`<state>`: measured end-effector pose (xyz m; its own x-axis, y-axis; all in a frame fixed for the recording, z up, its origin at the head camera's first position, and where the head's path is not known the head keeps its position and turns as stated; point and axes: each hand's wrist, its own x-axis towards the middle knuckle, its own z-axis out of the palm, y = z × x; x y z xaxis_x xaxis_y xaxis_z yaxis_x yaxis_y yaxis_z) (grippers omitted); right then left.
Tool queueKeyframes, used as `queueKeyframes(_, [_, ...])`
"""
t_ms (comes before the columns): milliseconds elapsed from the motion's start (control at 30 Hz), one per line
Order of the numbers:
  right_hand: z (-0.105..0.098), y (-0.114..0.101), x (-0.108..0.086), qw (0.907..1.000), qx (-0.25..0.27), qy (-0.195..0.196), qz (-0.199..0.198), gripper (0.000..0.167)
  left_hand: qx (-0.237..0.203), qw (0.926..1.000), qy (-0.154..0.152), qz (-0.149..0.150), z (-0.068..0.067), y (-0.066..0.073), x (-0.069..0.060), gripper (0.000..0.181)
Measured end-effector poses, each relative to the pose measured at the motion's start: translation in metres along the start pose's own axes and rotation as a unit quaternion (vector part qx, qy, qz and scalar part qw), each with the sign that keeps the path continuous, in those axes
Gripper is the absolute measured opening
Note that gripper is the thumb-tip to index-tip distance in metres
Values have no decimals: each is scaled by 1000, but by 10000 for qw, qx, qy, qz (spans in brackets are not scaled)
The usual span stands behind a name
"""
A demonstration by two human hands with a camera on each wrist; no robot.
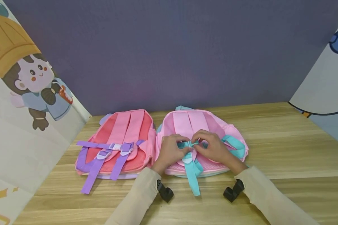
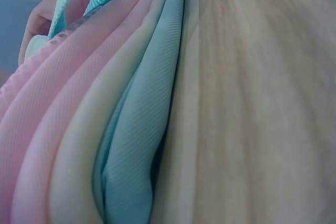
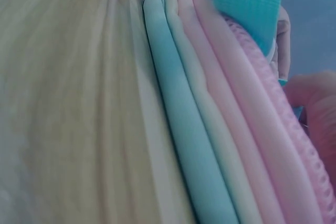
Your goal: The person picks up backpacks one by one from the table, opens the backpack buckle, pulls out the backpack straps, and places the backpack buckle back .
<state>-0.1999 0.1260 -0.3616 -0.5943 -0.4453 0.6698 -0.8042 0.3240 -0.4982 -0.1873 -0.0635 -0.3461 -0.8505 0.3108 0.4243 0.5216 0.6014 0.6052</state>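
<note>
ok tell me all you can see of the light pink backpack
The light pink backpack lies back panel up on the wood-look table, beside the coral backpack. It looks like soft fabric, with two shoulder straps, mesh-like padding, and pale yellow and teal layers along its near edge. Teal webbing with a whitish buckle trails past that edge. The left hand and right hand pinch webbing near the bag's middle.

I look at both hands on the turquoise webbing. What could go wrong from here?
The left hand and right hand pinch turquoise webbing close together; they might hinder each other. The loose strap end trails below them and might tangle. The turquoise-strapped backpack seems to touch the purple-strapped backpack, so a hard pull might shift both.
</note>
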Motion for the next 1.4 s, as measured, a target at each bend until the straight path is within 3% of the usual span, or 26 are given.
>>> queueKeyframes(233, [-1, -1, -1, 9999, -130, 56, 2, 22, 56, 9999, -1, 104, 0, 1, 0, 23])
queueKeyframes(567, [0, -3, -1, 9997, -130, 213, -85, 21, 15, 10000, -11, 0, 2, -1, 0, 22])
queueKeyframes(833, [1, -5, -2, 9993, -268, 253, 67, 21, -14, 10000, -40, -43, 2, -1, -1, 23])
queueKeyframes(1167, [4, -3, -1, 9976, -135, 670, -68, 26, -119, 9999, 70, 46, 1, -1, 0, 21])
queueKeyframes(1400, [3, 0, -2, 9955, 27, 947, 77, 26, -217, 9994, 182, 202, 1, -2, 0, 20])
